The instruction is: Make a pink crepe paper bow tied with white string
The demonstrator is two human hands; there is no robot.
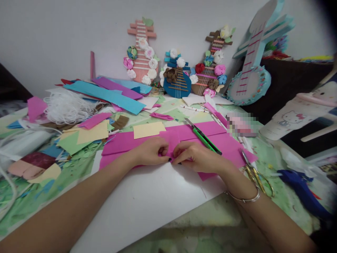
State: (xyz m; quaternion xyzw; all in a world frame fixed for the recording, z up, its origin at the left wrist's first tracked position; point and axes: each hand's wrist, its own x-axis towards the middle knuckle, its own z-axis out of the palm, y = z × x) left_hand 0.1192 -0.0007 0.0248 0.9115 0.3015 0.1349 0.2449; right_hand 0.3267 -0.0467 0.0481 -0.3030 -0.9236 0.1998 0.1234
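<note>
My left hand [151,151] and my right hand [197,156] meet fingertip to fingertip at the middle, both closed in a pinch. Between them a small piece of pink crepe paper [170,138] stands up, its lower edge at my fingertips. Beneath lie larger pink crepe paper sheets [116,143], spread over a white board [137,196]. A green utility knife [205,138] with its blade out rests on the pink sheets just beyond my right hand. A cream paper rectangle [149,130] lies beyond my left hand.
Gold-handled scissors [254,172] and a blue glue gun [302,189] lie to the right. A white tumbler [292,116] leans at far right. White string [70,107] and paper scraps [76,140] cover the left. Decorated paper instruments [177,82] stand along the wall.
</note>
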